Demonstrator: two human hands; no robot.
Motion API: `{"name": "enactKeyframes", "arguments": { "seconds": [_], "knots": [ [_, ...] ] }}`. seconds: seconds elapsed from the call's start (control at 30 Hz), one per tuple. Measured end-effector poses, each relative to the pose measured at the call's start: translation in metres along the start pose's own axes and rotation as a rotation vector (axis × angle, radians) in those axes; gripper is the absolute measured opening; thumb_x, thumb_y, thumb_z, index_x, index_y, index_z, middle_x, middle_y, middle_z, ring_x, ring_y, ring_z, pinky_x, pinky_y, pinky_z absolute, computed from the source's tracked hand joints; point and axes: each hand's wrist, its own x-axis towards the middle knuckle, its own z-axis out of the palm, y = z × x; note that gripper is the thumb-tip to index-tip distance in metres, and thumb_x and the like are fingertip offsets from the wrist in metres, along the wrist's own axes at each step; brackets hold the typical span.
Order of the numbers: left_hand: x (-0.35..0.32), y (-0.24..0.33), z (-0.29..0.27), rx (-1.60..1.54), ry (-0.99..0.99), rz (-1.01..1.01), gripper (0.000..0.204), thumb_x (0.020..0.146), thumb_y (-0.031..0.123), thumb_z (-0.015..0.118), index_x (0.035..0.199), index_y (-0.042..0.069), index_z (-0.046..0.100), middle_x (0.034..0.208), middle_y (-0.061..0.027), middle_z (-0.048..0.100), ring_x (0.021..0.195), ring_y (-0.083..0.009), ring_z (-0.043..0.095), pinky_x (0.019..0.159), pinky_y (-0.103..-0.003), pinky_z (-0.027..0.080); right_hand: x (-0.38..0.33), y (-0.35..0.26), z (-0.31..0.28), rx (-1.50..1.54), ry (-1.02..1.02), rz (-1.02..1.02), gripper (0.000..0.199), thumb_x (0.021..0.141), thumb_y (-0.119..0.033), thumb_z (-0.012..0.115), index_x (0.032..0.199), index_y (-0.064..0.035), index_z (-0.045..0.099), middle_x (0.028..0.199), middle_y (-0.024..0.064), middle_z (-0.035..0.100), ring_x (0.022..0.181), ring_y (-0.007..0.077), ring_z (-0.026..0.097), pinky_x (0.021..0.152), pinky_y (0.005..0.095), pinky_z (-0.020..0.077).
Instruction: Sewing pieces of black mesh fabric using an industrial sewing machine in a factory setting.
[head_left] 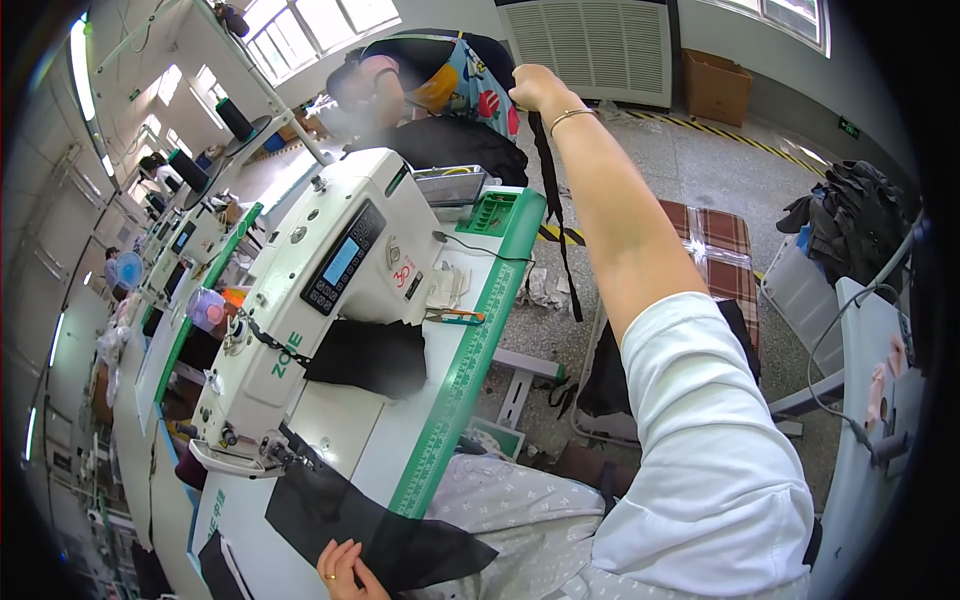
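My right hand [540,88] is stretched far forward at the end of a raised arm, its fingers closed. From it hangs a long narrow black fabric strip [552,190], dangling past the table's far right corner. Close to my body, my left hand [345,575] lies at the edge of a black fabric piece [370,525], fingers apart; the lower part of the hand is cut off by the frame. That piece runs up to the needle area of a white sewing machine [345,245]. Another black fabric piece [365,358] lies under the machine's arm.
Orange-handled snips [455,317] lie on the green-edged table [435,440], with a green tray [493,212] at its far corner. A person [440,75] bends over dark cloth ahead. A plaid bundle [705,240], a bin of dark garments [850,215] and a carton [715,85] stand right.
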Motion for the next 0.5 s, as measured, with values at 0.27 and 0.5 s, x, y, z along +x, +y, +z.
{"name": "enactKeyframes", "arguments": {
  "seconds": [0.27,0.5],
  "knots": [
    [-0.011,-0.004,0.0,0.017,0.009,-0.044,0.018,0.099,0.004,0.058,0.108,0.002,0.074,0.114,-0.0161,0.071,0.119,-0.0357,0.061,0.101,-0.045,0.048,-0.008,-0.005,-0.005,-0.031,-0.006,-0.104,0.031,0.087,-0.013,0.066,0.114,-0.0016,0.073,0.125,0.023,0.067,0.116,0.0373,0.065,0.098,0.0442,0.0532],
    [-0.017,-0.01,0.001,0.055,-0.007,-0.059,0.018,0.098,0.004,0.059,0.108,0.002,0.074,0.114,-0.0163,0.071,0.117,-0.0355,0.062,0.1,-0.045,0.049,-0.003,-0.002,0.008,0.046,0.152,-0.142,0.03,0.09,-0.011,0.062,0.117,-0.002,0.072,0.127,0.0217,0.067,0.117,0.038,0.065,0.1,0.046,0.0527]
  ]
}}
